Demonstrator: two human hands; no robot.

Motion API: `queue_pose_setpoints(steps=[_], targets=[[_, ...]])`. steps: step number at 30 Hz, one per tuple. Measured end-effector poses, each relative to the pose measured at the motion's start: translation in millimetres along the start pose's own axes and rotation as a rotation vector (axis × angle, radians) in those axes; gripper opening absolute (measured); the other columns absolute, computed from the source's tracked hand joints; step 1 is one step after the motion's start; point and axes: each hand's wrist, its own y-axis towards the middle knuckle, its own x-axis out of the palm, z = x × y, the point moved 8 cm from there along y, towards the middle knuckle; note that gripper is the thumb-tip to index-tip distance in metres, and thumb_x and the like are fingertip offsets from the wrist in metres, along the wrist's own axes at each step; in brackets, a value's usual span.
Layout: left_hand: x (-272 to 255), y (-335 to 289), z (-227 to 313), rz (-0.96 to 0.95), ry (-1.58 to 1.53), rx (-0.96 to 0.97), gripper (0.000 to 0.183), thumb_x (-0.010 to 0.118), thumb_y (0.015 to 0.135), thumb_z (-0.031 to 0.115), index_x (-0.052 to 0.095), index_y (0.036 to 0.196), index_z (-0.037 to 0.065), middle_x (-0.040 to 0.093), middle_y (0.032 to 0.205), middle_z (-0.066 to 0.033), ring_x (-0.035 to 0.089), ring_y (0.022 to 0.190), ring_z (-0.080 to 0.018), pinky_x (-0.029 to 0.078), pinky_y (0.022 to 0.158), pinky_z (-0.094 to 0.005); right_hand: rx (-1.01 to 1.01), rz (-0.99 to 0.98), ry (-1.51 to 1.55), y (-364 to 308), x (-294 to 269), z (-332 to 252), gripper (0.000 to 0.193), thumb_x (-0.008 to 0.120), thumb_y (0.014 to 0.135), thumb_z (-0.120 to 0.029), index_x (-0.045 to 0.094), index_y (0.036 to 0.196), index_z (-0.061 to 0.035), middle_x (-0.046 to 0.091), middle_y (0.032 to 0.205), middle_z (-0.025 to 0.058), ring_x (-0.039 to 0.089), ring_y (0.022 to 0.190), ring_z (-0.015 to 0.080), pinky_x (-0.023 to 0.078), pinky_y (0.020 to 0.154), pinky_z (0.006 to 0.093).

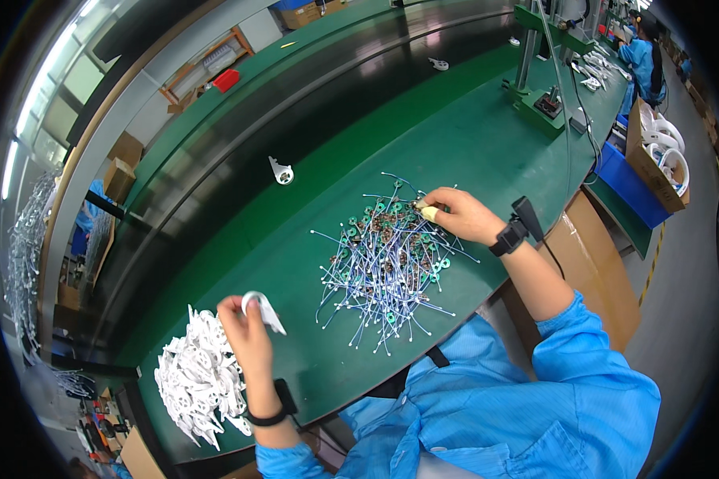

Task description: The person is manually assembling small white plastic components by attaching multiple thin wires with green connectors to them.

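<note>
My left hand [246, 334] is closed on a white plastic piece [268, 313] with a rounded ring end and a tapering tail, held above the green bench. Just left of that hand lies a heap of similar white plastic pieces [200, 375]. My right hand [470, 217], with a pale yellow cover on one finger, pinches at the upper right edge of a pile of wired components [387, 267]. These have blue-and-white leads, green discs and brownish metal parts. A small brownish wired component [419, 205] shows at the right fingertips, partly hidden by them.
A conveyor belt [240, 195] runs beyond the bench, carrying spaced white pieces [281, 172]. A green press [545, 108] stands at the far right. Beside the bench are a blue bin [635, 188] and a cardboard box [655, 172] of white parts. Another person [641, 60] works farther off.
</note>
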Motion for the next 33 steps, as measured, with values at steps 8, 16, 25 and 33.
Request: queue_pose_setpoints(steps=[8, 16, 25, 33], targets=[[40.6, -122.0, -24.5, 0.038, -0.577, -0.247, 0.016, 0.042, 0.1, 0.02, 0.031, 0.11, 0.013, 0.058, 0.076, -0.0141, 0.058, 0.053, -0.0191, 0.047, 0.045, -0.0255, -0.123, -0.046, -0.41, 16.4, 36.9, -10.1, 0.022, 0.061, 0.079, -0.003, 0.061, 0.1, -0.0061, 0.057, 0.098, 0.0096, 0.049, 0.094, 0.0301, 0.041, 0.086, 0.0381], [42.1, -131.8, -64.5, 0.182, -0.714, -0.309, 0.014, 0.042, 0.1, 0.022, 0.036, 0.107, 0.012, 0.056, 0.074, -0.0103, 0.053, 0.054, -0.016, 0.044, 0.046, -0.0264, -0.347, -0.063, -0.501, 4.4, 41.1, -21.0, 0.018, 0.056, 0.077, 0.003, 0.056, 0.095, -0.0025, 0.055, 0.092, 0.0099, 0.053, 0.088, 0.0266, 0.043, 0.08, 0.0352], [45.6, -137.8, -60.9, 0.087, -0.848, -0.32, 0.019, 0.044, 0.098, 0.015, 0.034, 0.113, 0.008, 0.057, 0.084, -0.0127, 0.056, 0.064, -0.0173, 0.048, 0.057, -0.028, -0.03, 0.162, 0.281, -33.0, 22.3, -16.5, 0.028, 0.061, 0.079, 0.003, 0.05, 0.105, 0.0, 0.053, 0.096, 0.004, 0.058, 0.085, 0.0129, 0.049, 0.076, 0.0267], [62.7, -142.5, -32.9, -0.054, -0.949, -0.414, 0.042, 0.048, 0.09, -0.005, 0.032, 0.126, 0.008, 0.057, 0.098, -0.014, 0.059, 0.08, -0.0193, 0.052, 0.07, -0.0326, -0.012, 0.401, 0.917, -78.9, 37.0, -41.0, 0.033, 0.057, 0.083, 0.006, 0.054, 0.115, 0.0001, 0.054, 0.097, 0.0044, 0.06, 0.082, 0.0149, 0.051, 0.075, 0.0294]])
